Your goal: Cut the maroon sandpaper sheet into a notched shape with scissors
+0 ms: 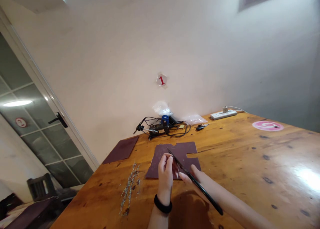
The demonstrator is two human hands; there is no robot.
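My right hand is closed around a long, dark, slim tool with a black handle and a narrow pointed tip; its exact kind does not show. The tool slants from the lower right up to my left hand. There the fingers are pinched together close to its tip, and whatever they hold is too small to make out. A black band circles my left wrist. Beneath both hands lies a dark maroon sheet with notches cut from its edges. Left of it are thin strands with small bits, lying in rough lines.
Behind the sheet stands a black device with tangled cables and a blue round part. Keys, a clear plastic bag, a white power strip and a pink round sticker are farther right. Another maroon sheet lies at the table's left edge.
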